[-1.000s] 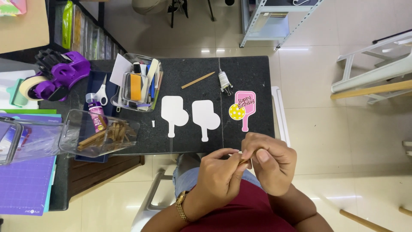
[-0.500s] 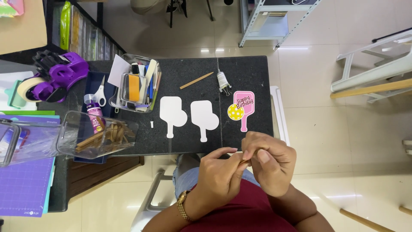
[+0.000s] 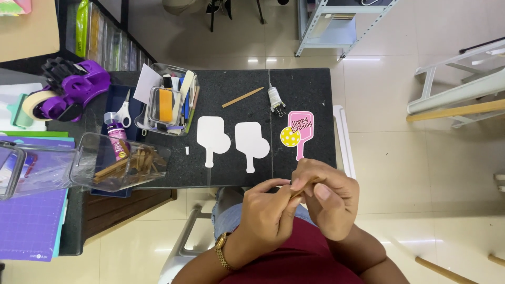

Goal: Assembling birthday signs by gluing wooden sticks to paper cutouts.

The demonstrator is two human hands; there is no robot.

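- Black stone-look table (image 3: 247, 81) stands on a pale tiled floor (image 3: 400, 158); a metal shelf frame (image 3: 336, 26) is beyond the table's far edge, and white and wooden frames (image 3: 457, 94) lean off to the person's right.
- Person seated at the near edge, both hands raised just off the table over the lap.
- Left hand (image 3: 268, 213) and right hand (image 3: 329, 197) are closed together on one thin wooden stick (image 3: 301, 189), fingertips pinching it between them; only a short length shows.
- Paddle-shaped cutouts on the table: three. Two plain white cutouts (image 3: 213, 138) (image 3: 251, 143) side by side, one pink printed cutout (image 3: 299, 130) with a yellow dotted ball, just beyond the hands.
- One loose wooden stick (image 3: 242, 97) lies slanted near the far edge; one small glue tube (image 3: 275, 98) beside it.
- One clear tub (image 3: 121, 162) on its side holds many sticks, count unclear.
- One clear organiser (image 3: 167, 102) of pens and tools; one pair of scissors (image 3: 124, 110); one purple glitter bottle (image 3: 117, 135).
- One purple tape dispenser (image 3: 68, 89) at the far left; a purple cutting mat (image 3: 29, 221) below it.
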